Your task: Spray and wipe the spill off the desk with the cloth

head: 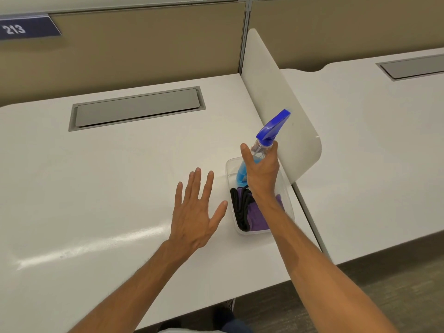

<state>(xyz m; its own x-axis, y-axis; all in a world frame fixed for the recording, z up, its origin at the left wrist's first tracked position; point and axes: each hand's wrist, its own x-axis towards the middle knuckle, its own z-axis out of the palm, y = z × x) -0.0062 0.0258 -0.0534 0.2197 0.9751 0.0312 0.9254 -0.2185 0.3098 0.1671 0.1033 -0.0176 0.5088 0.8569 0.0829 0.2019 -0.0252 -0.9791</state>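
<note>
— Head view: where is your spray bottle (262, 150)?
— Your right hand (262, 171) is wrapped around it, over the clear tub (289, 212) holding the purple cloth (258, 221). Your left hand (197, 212) hovers spread, just left.
— Writing?
— "213" on the far-left sign (26, 27).
— Surface?
— White desk (96, 188), tan partition (144, 46).

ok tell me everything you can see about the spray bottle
The spray bottle has a clear plastic body, part-filled with blue liquid, and a bright blue trigger head whose nozzle points up and away toward the white divider panel. It tilts, with its base down inside the clear plastic tub at the desk's right edge, beside folded purple and black cloths. The right hand wraps around its body below the neck. The left hand is spread open, apart from it.
</note>
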